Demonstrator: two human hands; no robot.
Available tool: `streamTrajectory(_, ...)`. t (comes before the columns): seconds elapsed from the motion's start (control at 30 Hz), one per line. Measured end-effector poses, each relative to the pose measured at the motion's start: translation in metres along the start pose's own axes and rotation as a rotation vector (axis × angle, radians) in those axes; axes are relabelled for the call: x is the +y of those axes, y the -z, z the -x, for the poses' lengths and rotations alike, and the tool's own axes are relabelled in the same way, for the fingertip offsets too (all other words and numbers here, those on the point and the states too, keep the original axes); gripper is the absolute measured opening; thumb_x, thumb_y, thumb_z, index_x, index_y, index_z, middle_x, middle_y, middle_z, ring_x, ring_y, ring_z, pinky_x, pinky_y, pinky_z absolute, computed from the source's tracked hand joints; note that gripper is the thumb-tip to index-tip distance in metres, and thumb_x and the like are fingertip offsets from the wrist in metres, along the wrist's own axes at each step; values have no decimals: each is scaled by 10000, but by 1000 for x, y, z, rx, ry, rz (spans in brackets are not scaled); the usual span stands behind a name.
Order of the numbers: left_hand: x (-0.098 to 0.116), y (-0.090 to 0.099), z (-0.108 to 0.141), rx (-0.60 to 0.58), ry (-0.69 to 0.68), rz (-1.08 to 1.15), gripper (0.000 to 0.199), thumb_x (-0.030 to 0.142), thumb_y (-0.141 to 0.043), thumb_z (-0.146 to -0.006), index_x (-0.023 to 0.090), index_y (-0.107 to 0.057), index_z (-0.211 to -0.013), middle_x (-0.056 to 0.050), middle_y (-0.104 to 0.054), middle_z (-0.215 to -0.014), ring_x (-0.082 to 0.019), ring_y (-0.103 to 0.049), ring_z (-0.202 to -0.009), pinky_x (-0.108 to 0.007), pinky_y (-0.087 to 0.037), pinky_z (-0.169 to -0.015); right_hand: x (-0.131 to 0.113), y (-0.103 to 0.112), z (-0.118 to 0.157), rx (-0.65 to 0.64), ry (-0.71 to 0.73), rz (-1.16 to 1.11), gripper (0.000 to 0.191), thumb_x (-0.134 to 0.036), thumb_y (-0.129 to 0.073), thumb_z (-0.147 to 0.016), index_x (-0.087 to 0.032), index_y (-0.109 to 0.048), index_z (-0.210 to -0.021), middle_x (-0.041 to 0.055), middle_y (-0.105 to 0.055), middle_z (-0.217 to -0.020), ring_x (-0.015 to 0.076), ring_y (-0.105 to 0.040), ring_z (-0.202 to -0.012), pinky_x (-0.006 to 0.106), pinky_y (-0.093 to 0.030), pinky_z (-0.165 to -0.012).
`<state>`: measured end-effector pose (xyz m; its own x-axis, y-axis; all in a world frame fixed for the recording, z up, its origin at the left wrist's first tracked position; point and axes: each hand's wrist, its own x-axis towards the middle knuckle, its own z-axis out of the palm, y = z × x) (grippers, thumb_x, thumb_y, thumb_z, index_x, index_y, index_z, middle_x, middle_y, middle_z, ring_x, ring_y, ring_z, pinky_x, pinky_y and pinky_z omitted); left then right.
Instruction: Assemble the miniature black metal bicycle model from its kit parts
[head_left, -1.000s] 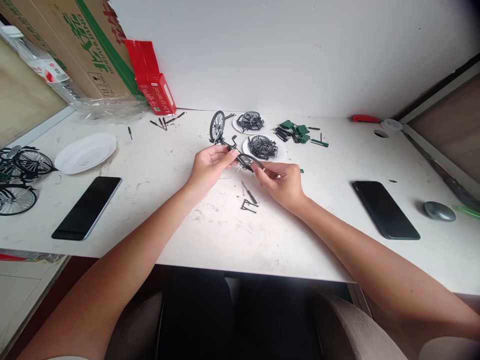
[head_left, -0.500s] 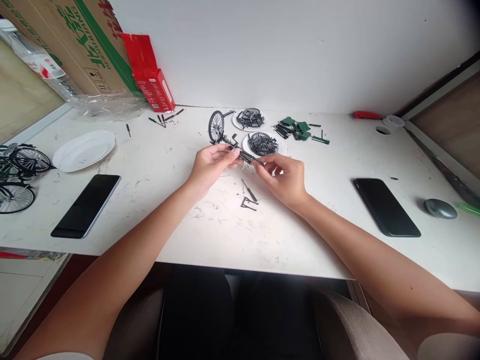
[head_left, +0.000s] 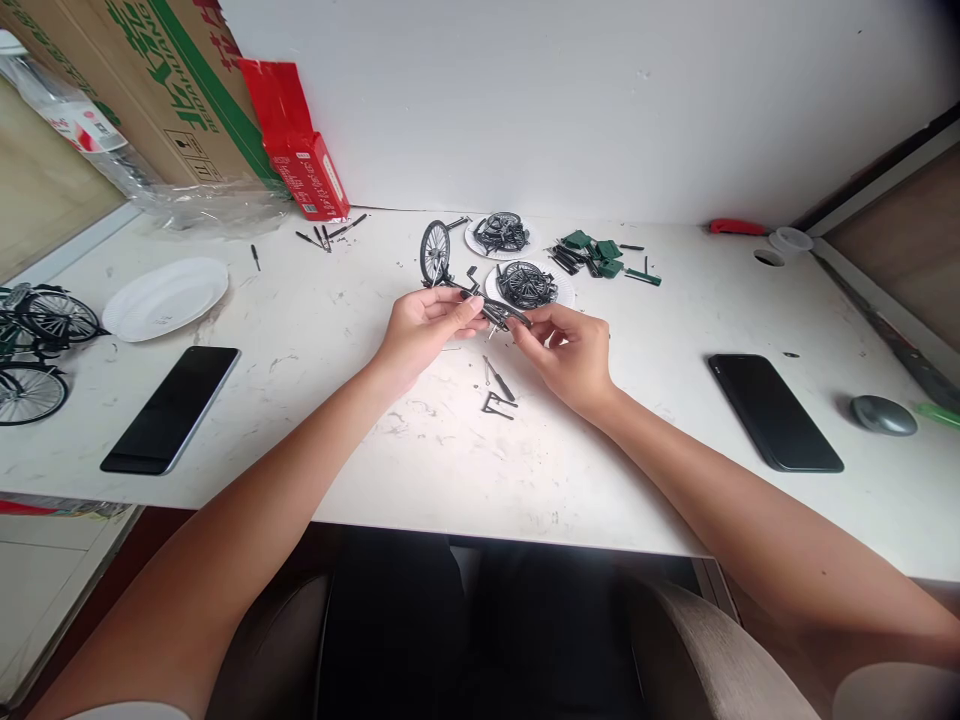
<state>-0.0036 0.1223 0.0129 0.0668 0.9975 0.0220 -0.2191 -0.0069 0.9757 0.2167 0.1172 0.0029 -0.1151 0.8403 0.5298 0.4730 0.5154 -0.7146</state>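
A black model bicycle (head_left: pixel 435 254) is held on its side between my two hands, its spoked front wheel raised at the far left end. My left hand (head_left: pixel 429 330) is closed on its frame, thumb on top. At the other end, my right hand (head_left: pixel 571 352) pinches the rear wheel with thumb and fingertips. My fingers hide part of the frame. On the table below the hands lie a small black screwdriver (head_left: pixel 501 384) and a black bracket-like part (head_left: pixel 498 406).
Behind the hands, paper plates (head_left: pixel 566 290) hold black wheels and parts. Green and black pieces (head_left: pixel 600 254) lie right of them. Phones (head_left: pixel 171 410) (head_left: pixel 775 412) flank my arms. A white plate (head_left: pixel 166 300) and finished-looking model bicycles (head_left: pixel 34 345) are left; a mouse (head_left: pixel 883 415) is right.
The model bicycle has turned slightly in my hands, so its rear wheel and pedal show more. Both hands keep their hold in nearly the same place.
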Motion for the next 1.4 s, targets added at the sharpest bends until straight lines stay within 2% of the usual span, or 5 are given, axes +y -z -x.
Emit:
streamTrajectory(0.57, 3, -2, 3, 0, -16, 4, 511, 471, -980, -779, 149, -718, -1078, -85, -833, -1007, -219, -841, -938, -358, -648, -942, 4, -3, 0, 28, 49, -56, 190, -374, -793, -965, -212, -776, -869, -16, -686, -663, 134, -591, -589, 307, -494, -615)
streamTrajectory(0.93, 1, -3, 3, 14, -26, -25, 511, 487, -977, -777, 150, -725, -1067, -92, -830, -1010, -220, -836, -934, -358, -648, -942, 5, -3, 0, -4, 64, -31, 261, -429, -789, -971, -208, -743, -841, -18, -657, -637, 130, -569, -569, 296, -477, -593)
streamTrajectory(1.13, 0, -2, 2, 25, -23, 33, 484, 460, -978, -784, 153, -737, -1070, -92, -835, -1040, -232, -838, -993, -390, -639, -1018, 9, -2, -3, -70, 108, 36, 206, -409, -759, -960, -212, -768, -1021, -21, -662, -672, 149, -595, -594, 309, -505, -625)
streamTrajectory(1.3, 0, -1, 1, 1, -12, 46, 478, 469, -971, -791, 157, -750, -1078, -96, -834, -1076, -236, -834, -1020, -398, -626, -1044, 11, -2, -3, -96, 116, 54, 433, -447, -834, -906, -219, -714, -1255, -41, -594, -728, 148, -551, -624, 313, -486, -626)
streamTrajectory(1.4, 0, -1, 2, -22, -1, 56, 474, 472, -969, -792, 161, -758, -1081, -100, -834, -1108, -237, -829, -1036, -403, -619, -1058, 12, -1, -3, -98, 148, 49, 525, -555, -882, -871, -241, -712, -1255, -42, -570, -740, 152, -534, -647, 318, -476, -635)
